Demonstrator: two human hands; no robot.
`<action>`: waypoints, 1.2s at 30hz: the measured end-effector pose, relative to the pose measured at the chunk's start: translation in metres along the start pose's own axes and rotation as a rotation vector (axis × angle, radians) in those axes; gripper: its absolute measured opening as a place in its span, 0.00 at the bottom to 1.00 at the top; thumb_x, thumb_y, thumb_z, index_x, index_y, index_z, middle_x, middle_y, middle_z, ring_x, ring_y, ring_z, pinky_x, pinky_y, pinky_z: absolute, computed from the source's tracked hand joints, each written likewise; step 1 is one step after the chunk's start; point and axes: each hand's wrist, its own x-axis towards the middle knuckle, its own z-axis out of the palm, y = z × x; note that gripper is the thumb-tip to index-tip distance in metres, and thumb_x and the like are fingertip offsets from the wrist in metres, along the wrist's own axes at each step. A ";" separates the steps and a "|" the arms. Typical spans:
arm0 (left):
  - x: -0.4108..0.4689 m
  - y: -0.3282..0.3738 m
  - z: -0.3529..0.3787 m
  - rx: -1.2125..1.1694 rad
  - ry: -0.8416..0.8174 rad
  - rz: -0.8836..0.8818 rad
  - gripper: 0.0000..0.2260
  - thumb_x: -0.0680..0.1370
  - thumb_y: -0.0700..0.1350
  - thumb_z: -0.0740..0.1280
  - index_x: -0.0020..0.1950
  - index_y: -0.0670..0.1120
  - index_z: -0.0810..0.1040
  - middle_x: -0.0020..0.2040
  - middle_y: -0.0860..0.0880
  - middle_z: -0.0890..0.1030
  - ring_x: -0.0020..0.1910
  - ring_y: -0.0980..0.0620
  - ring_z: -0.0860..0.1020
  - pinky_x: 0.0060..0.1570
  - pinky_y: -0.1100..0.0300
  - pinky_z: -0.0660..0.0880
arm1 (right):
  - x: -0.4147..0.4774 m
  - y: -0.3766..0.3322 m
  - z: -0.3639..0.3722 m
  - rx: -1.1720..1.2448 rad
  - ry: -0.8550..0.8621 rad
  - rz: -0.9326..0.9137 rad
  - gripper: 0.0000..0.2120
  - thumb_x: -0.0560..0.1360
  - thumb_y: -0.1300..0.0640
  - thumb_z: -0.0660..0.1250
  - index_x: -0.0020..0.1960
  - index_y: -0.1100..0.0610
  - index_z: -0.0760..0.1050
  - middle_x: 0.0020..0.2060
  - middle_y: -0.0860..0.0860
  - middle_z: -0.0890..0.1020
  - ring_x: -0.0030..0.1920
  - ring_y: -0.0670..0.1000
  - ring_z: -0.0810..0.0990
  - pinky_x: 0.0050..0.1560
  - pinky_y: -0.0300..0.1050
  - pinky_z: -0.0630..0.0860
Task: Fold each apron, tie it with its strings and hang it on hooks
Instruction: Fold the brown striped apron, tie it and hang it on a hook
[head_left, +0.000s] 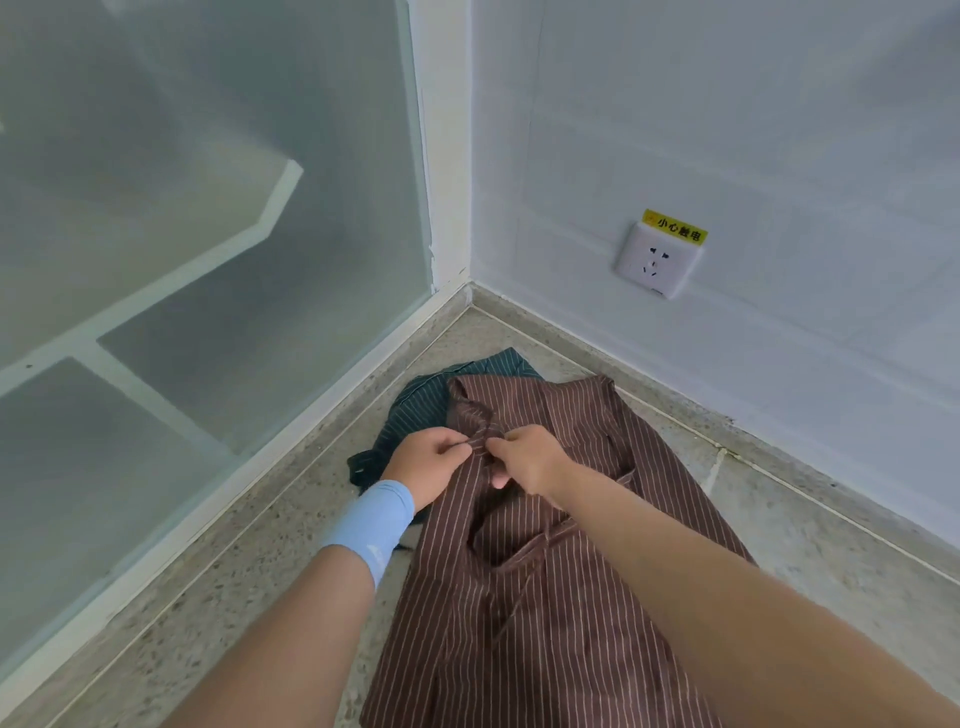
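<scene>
white wall socket (657, 262) with yellow label (674, 227), frosted glass partition (208, 208)

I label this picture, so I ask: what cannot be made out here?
Head view, green apron: mostly hidden under the brown apron.
Head view, brown apron: lower end cut off by the bottom edge.
Head view, what left hand and right hand pinch: their grip covers it; knot or fold unclear.

Speckled stone floor (249, 587), brown striped apron (545, 623) spread, green apron (415, 415) partly beneath
</scene>
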 end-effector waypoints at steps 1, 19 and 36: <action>0.001 0.008 0.006 0.018 -0.041 0.015 0.11 0.79 0.48 0.66 0.59 0.49 0.82 0.53 0.53 0.83 0.55 0.52 0.80 0.59 0.52 0.76 | 0.001 0.003 -0.014 -0.021 0.019 0.017 0.14 0.81 0.54 0.63 0.39 0.58 0.76 0.30 0.51 0.80 0.26 0.46 0.73 0.30 0.39 0.70; 0.089 0.044 0.057 0.333 0.218 0.018 0.13 0.82 0.43 0.60 0.66 0.50 0.75 0.65 0.45 0.72 0.60 0.46 0.73 0.55 0.52 0.76 | 0.076 0.063 -0.078 -0.750 0.310 -0.300 0.24 0.80 0.58 0.58 0.76 0.54 0.65 0.73 0.53 0.70 0.72 0.56 0.68 0.72 0.55 0.66; 0.108 -0.006 0.050 0.241 0.285 -0.057 0.23 0.81 0.34 0.58 0.74 0.50 0.71 0.70 0.50 0.68 0.65 0.51 0.72 0.62 0.63 0.67 | 0.117 0.065 -0.061 -0.965 0.342 -0.233 0.18 0.75 0.55 0.65 0.65 0.54 0.71 0.60 0.56 0.74 0.60 0.57 0.73 0.63 0.53 0.72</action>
